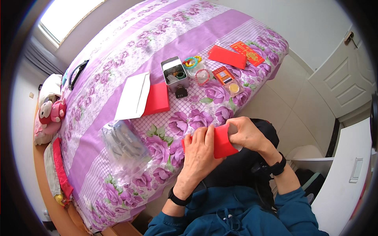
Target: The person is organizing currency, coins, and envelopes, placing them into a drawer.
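My left hand [199, 149] grips a red paper envelope [222, 141] over the bed's near edge, its fingers lying across the front. At the envelope's right end, the fingers of my right hand [246, 134] reach into the opening, where a pale grey-white surface shows. Those fingertips are hidden, so what they hold cannot be told. Beyond my hands, an open metal tin [174, 72] contains small items, and a black combination padlock [181, 92] hangs at its front. To its left, a white envelope [133, 96] partly overlaps a red one [157, 99].
Bead bracelets [202, 77] lie beside the tin. Farther right are red envelopes [229, 56] and a packaged gold-coloured coin [234, 88]. A clear plastic bag [125, 144] rests left of my hands. A white cabinet door [344, 165] stands at my right.
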The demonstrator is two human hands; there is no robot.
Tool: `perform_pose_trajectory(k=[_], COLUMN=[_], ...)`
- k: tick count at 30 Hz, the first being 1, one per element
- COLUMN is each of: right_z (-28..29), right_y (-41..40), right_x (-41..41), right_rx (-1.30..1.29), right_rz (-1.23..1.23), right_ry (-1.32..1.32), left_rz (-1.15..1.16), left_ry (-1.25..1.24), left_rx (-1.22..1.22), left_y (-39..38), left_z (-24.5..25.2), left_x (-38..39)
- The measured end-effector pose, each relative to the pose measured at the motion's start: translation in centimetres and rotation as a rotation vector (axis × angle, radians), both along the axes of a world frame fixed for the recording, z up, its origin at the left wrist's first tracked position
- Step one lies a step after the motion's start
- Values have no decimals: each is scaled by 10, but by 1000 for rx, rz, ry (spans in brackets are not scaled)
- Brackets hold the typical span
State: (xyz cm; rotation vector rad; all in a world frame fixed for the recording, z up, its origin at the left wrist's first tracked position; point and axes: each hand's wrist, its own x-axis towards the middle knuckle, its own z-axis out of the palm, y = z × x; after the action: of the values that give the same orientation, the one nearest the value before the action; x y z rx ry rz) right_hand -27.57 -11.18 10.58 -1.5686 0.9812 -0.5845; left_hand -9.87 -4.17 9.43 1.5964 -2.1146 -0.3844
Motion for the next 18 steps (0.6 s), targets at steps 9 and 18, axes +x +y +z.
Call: perform_pose_trajectory(k=[9, 18], right_z=[18, 46], right_y=[1, 7], right_x=[9, 13], right_rx=[-242, -219], right_rz=[-53, -282], right_ry=[302, -84], left_rz=[2, 174], left_ry=[50, 167], left_rx=[-18, -111], left_y=[-2, -8], left_z=[-5, 0], left_x=[1, 23])
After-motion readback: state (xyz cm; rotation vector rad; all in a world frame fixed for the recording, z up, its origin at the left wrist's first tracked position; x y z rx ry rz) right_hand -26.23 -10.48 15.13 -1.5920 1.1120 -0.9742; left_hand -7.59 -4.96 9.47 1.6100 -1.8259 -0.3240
